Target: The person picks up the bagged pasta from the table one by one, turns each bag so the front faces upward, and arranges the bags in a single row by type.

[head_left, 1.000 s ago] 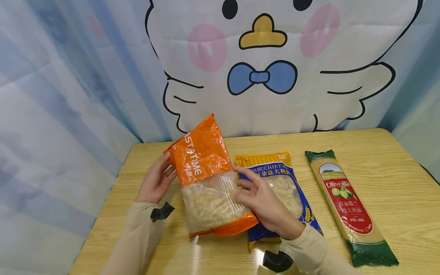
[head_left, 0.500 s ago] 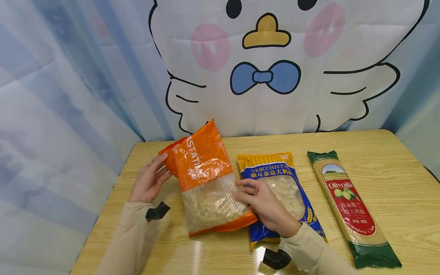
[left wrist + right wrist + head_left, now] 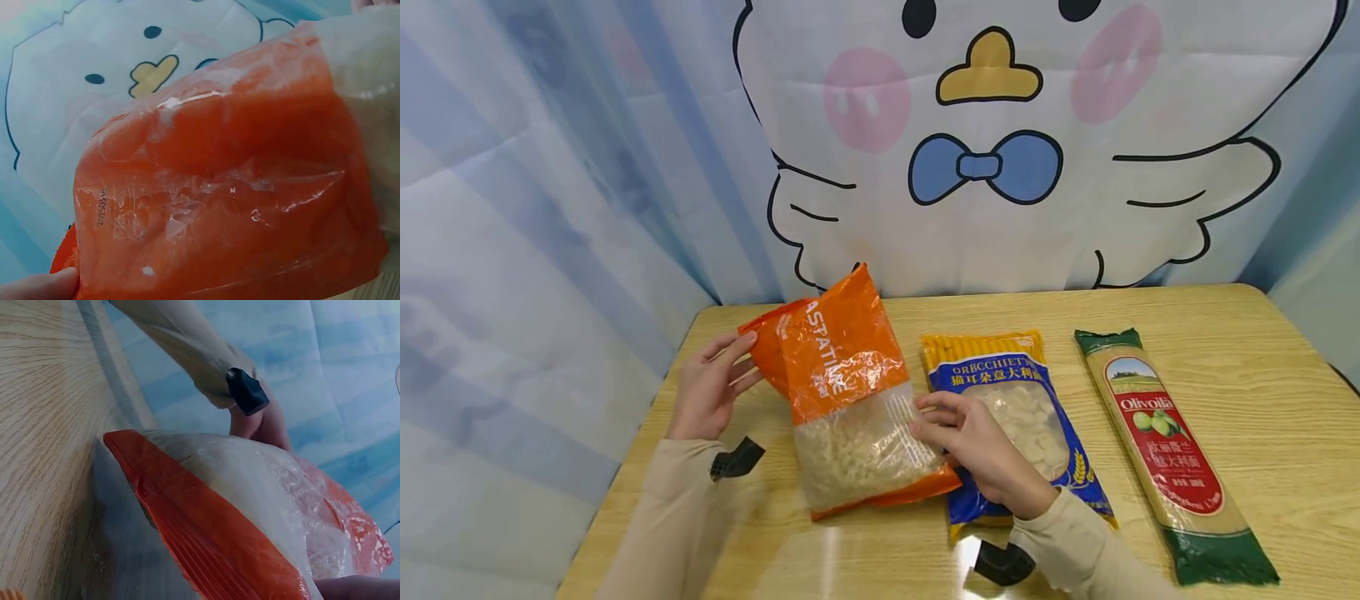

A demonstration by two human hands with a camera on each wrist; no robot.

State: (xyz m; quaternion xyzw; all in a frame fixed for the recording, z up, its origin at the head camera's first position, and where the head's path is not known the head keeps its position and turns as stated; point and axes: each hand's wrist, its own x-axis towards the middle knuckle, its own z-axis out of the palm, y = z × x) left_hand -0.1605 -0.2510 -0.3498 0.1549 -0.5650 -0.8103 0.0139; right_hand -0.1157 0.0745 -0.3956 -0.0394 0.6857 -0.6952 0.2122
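Observation:
An orange-topped bag of pasta (image 3: 848,454) is tilted over the left half of the table, its see-through lower part full of small pale pieces. My left hand (image 3: 706,390) pinches the bag's upper left corner, pulling the side fold outward. At the right edge, my right hand (image 3: 983,450) holds the bag by its clear part. The left wrist view is mostly the bag's orange back with a printed date, and a fingertip (image 3: 53,284) of the left hand at its edge. From the right wrist, the orange bottom seam (image 3: 187,512) shows close over the tabletop.
A blue and yellow bag of orecchiette (image 3: 1022,417) lies just right of the held bag, partly under my right hand. Farther right is a long green-ended pack of spaghetti (image 3: 1165,450). A curtain with a cartoon bird (image 3: 977,233) hangs behind the wooden table (image 3: 1277,400).
My left hand has moved left and slightly toward me, drawing the bag's upper left corner outward so the orange side fold spreads. The right hand stays at the right edge.

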